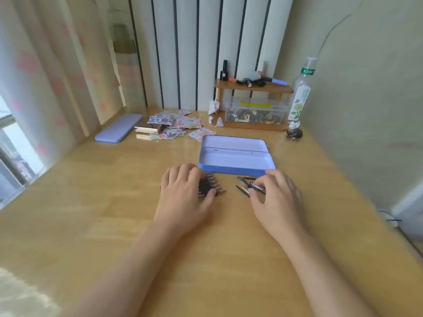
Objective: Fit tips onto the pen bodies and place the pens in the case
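Left hand (183, 191) spread flat over the row of pens (209, 186); right hand (274, 197) pinching loose tips (246, 187). Light, slippery, sharp-ended: best gripped mid-barrel.

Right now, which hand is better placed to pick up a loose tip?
The right hand: its fingers already touch the loose tips in front of the open case. The left hand covers the row of pen bodies.

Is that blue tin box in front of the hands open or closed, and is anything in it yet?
Open and empty: the blue case has its lid tipped back, and the pale inside shows nothing in it.
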